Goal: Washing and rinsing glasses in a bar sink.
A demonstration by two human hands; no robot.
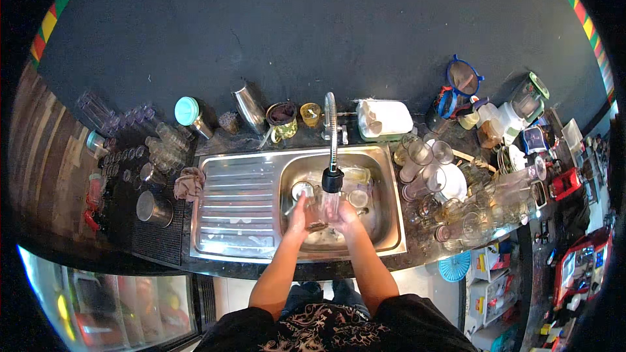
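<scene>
Over the sink basin, a clear drinking glass is tilted between my two hands under the tap's stream. My left hand grips its left side with bent fingers. On the other side my right hand closes against the glass, its fingertips partly blurred by running water. The black spray head of the tap hangs just above them. Behind my hands in the basin sit a white round cup and another glass, both partly wet.
The ribbed steel drainboard lies left, beside a crumpled cloth and a metal cup. Many glasses and a white plate crowd the right counter. A white tub, a steel shaker and a camouflage-patterned mug line the wall.
</scene>
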